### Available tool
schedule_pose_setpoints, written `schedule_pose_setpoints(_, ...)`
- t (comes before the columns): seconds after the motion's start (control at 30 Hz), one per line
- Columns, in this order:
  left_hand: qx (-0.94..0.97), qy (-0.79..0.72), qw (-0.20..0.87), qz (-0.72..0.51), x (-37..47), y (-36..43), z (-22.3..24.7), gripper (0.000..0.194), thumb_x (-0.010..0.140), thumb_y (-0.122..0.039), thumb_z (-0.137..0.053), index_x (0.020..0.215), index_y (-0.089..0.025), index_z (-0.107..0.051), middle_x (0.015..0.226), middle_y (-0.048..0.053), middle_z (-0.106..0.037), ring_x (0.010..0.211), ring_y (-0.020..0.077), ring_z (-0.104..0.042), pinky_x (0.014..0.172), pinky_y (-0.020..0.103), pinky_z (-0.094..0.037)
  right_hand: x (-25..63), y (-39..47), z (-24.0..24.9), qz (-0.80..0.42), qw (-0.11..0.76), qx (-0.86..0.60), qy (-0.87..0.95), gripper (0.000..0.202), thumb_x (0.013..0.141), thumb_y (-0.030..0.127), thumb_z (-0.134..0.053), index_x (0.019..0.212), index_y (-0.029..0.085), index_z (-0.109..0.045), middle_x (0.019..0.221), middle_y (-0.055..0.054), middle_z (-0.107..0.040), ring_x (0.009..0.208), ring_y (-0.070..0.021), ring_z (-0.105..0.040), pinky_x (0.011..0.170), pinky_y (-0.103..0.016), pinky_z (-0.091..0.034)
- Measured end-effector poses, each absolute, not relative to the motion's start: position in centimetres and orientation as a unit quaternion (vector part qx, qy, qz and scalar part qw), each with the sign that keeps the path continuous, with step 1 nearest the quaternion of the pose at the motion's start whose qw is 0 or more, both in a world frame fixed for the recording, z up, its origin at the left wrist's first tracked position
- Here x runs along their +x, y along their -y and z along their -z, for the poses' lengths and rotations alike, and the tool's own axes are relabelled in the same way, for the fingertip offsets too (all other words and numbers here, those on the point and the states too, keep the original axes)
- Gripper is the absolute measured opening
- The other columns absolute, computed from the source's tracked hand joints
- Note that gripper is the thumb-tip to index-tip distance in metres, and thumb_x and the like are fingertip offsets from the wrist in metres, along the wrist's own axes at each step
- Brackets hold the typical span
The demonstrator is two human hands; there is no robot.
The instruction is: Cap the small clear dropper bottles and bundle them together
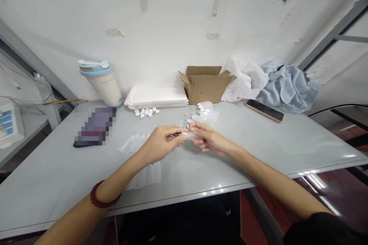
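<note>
Between my two hands, above the middle of the table, is a small translucent plastic sleeve [190, 136] with a thin white loop of cord at its left end. My left hand [163, 141] pinches that end with thumb and fingertips. My right hand [208, 138] is closed around the sleeve's other end, its thumb and forefinger pinched near the cord. Just beyond the right hand lies a pile of similar sleeves with cords [205, 115]. More translucent sleeves [128, 144] lie left of my left hand, and another row [146, 176] sits below it, partly hidden by my forearm.
Small white pieces [146, 113] lie before a stack of white envelopes [158, 97]. Along the wall stand a blue-lidded cup [103, 84], an open cardboard box [207, 88], a white plastic bag [244, 80] and blue cloth [290, 88]. A phone [264, 110] lies right; a pixelated dark object [96, 127] left.
</note>
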State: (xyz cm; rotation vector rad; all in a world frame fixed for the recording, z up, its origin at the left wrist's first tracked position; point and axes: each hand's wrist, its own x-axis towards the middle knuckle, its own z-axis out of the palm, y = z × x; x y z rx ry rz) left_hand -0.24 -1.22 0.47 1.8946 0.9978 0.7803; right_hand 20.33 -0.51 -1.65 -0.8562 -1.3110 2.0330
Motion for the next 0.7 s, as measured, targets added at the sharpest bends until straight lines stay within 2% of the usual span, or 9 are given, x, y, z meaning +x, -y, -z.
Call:
schedule_pose_setpoints(0.1, 0.730, -0.420, 0.455, -0.289, -0.3, 1.4, -0.8, 0.026, 0.087, -0.039, -0.058, 0.086, -0.017, -0.070, 0.074, 0.001, -0.066, 0.067, 0.0144, -0.063, 0.066, 0.024, -0.051, 20.3, 0.6, 1.5, -0.759, 0.282, -0.325, 0.489, 0.027, 0.091, 0.045, -0.055, 0.088, 0.025, -0.037, 0.055, 0.011, -0.029, 0.046, -0.0052, -0.014, 0.044, -0.019, -0.013)
schedule_pose_setpoints(0.23, 0.729, -0.444, 0.445, -0.272, -0.3, 1.4, -0.6, 0.032, 0.088, -0.044, -0.055, 0.075, -0.017, -0.065, 0.067, 0.000, -0.062, 0.065, 0.0147, -0.062, 0.063, 0.024, -0.049, 20.3, 0.6, 1.5, -0.758, 0.282, -0.329, 0.488, 0.028, 0.090, 0.046, -0.056, 0.088, 0.025, -0.038, 0.054, 0.011, -0.028, 0.045, -0.0053, -0.015, 0.044, -0.019, -0.012)
schedule_pose_setpoints(0.4, 0.746, -0.432, 0.425, -0.276, -0.1, 1.3, -0.4, 0.031, 0.090, -0.042, -0.054, 0.074, -0.017, -0.065, 0.065, 0.000, -0.061, 0.062, 0.0139, -0.061, 0.059, 0.023, -0.047, 20.3, 0.6, 1.5, -0.761, 0.281, -0.331, 0.481, 0.028, 0.089, 0.046, -0.057, 0.088, 0.025, -0.038, 0.054, 0.011, -0.028, 0.045, -0.0050, -0.016, 0.044, -0.018, -0.012)
schedule_pose_setpoints(0.57, 0.824, -0.357, 0.284, -0.337, -0.2, 1.3, -0.1, 0.014, 0.088, -0.027, -0.060, 0.087, -0.016, -0.070, 0.073, 0.002, -0.066, 0.062, 0.0124, -0.056, 0.061, 0.023, -0.045, 20.5, 0.5, 1.5, -0.771, 0.276, -0.337, 0.464, 0.030, 0.088, 0.046, -0.058, 0.087, 0.024, -0.038, 0.054, 0.011, -0.028, 0.044, -0.0046, -0.015, 0.042, -0.018, -0.011)
schedule_pose_setpoints(0.7, 0.862, -0.299, 0.185, -0.365, -0.4, 1.2, 0.4, 0.014, 0.090, -0.025, -0.060, 0.094, -0.015, -0.069, 0.073, 0.003, -0.066, 0.064, 0.0135, -0.057, 0.062, 0.024, -0.044, 20.5, 0.4, 1.4, -0.783, 0.264, -0.340, 0.449, 0.029, 0.088, 0.045, -0.058, 0.085, 0.024, -0.039, 0.052, 0.012, -0.025, 0.042, -0.0045, -0.013, 0.039, -0.017, -0.009)
